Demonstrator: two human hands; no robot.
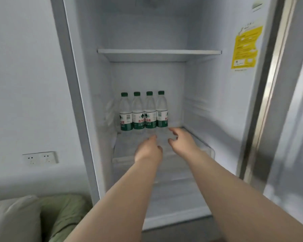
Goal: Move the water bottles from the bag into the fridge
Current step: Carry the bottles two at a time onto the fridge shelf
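Observation:
Several clear water bottles (143, 112) with green caps and green-and-white labels stand upright in a row at the back of a glass shelf (196, 142) inside the open white fridge (87, 95). Both my arms reach into the fridge just in front of the row. My left hand (148, 150) hovers below the middle bottles with fingers loosely curled and nothing in it. My right hand (181, 139) is beside it, fingers spread, just short of the rightmost bottle's base. The bag is out of view.
An upper fridge shelf (159, 52) sits above the bottles. A yellow sticker (245, 48) is on the fridge's right inner wall. The door edge (269, 88) stands at right. A wall socket (40, 157) and green and grey cushions (24, 217) lie at lower left.

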